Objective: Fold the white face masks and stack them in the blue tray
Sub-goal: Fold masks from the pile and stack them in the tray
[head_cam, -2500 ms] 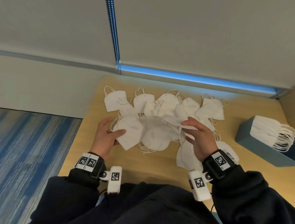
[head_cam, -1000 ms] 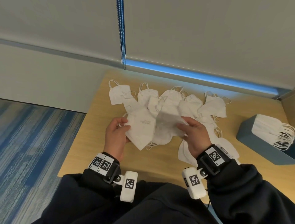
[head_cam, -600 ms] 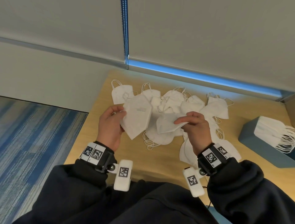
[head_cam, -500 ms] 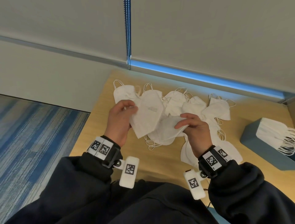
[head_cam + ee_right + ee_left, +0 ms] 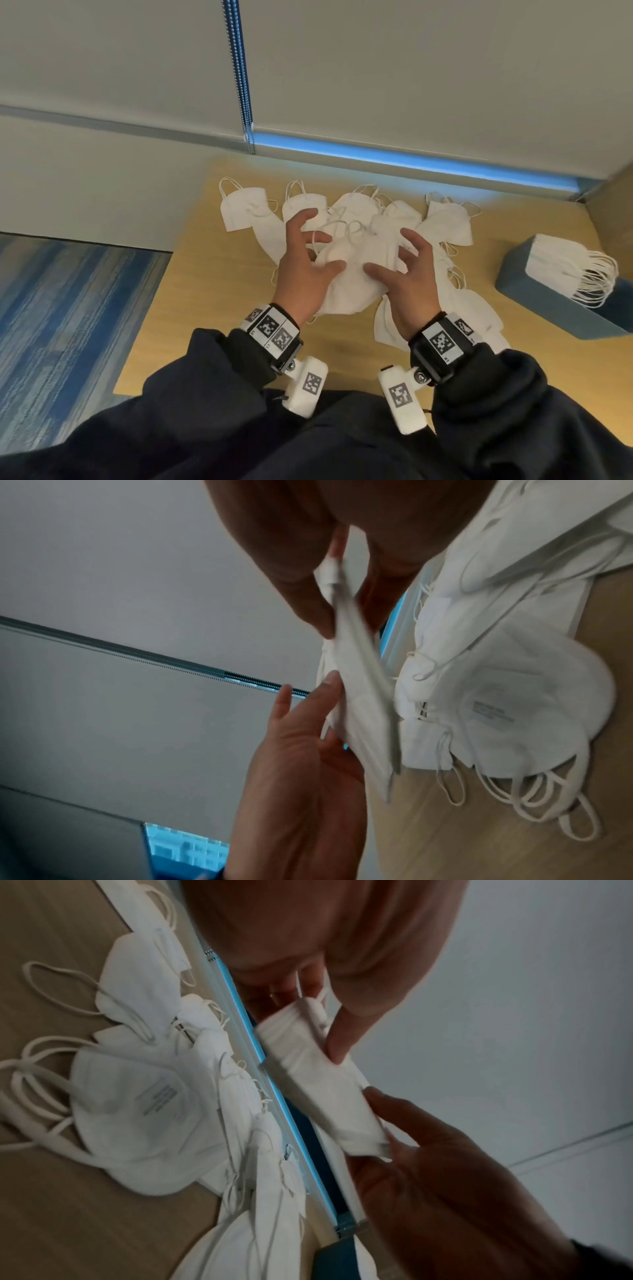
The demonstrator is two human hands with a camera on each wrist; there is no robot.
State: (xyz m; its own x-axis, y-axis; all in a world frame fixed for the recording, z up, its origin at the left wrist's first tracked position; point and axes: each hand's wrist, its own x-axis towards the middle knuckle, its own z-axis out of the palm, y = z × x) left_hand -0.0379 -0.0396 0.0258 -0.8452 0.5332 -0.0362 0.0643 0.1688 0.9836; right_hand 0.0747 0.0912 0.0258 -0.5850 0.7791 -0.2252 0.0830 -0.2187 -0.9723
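Both hands hold a white face mask (image 5: 352, 277) between them, above the table's middle. My left hand (image 5: 308, 253) has its thumb on the front and its fingers spread behind. My right hand (image 5: 394, 260) grips the opposite side the same way. In the left wrist view the mask (image 5: 322, 1088) looks flat and folded, pinched at its top edge by the left thumb. In the right wrist view the mask (image 5: 359, 710) is edge-on. Whether it is one mask or two together I cannot tell. At the right, the blue tray (image 5: 527, 294) holds a stack of folded masks (image 5: 561, 267).
Several loose white masks (image 5: 243, 209) with ear loops lie spread over the far half of the wooden table (image 5: 212, 274), and more lie by my right wrist (image 5: 479, 315). A grey wall and a blue-lit strip (image 5: 411, 164) run behind. The table's left edge drops to carpet (image 5: 68, 308).
The hands, each holding a mask earlier, have come together at the middle. Both now hold the white mask between them, lower and closer to my body.
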